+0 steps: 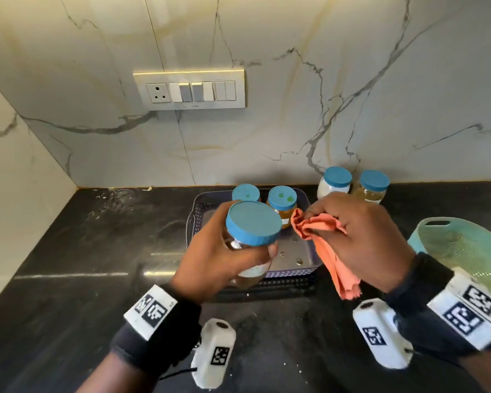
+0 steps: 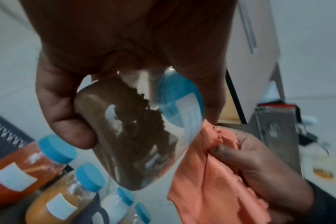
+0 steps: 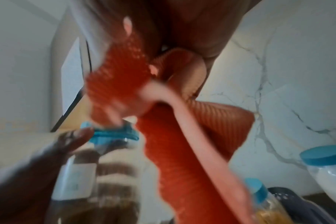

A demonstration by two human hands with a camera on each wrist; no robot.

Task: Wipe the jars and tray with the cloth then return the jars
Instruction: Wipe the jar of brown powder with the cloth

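Head view: a jar (image 1: 250, 236) with a blue lid is held up in the left hand (image 1: 210, 259), fingers curled round its glass body, while the orange cloth (image 1: 323, 245) is bunched in the right hand (image 1: 363, 239), pinched between thumb and fingers with a tail hanging below the palm. The cloth is just beside the jar, on its right; whether the two are touching cannot be told from above. From the left wrist, brown powder is seen inside the tilted jar (image 2: 132, 136), and the cloth (image 2: 211, 174) is seen close against its lower right side.

As a judgement, the task is partway through — the jar-wiping stage. Two jars (image 1: 352, 185) are stood on the counter beyond the right hand, outside the tray, so they are probably wiped already, though that cannot be confirmed. Two more jars (image 1: 267, 198) are left in the tray (image 1: 304, 265), just beyond the left hand, and are presumably yet to be taken out. The tray itself lies under and between both hands; it does not appear to have been wiped, since jars are in it. After the remaining jars and the tray are cleaned, all the jars are to be returned.

A green basket (image 1: 465, 245) is stood to the right of the right hand.
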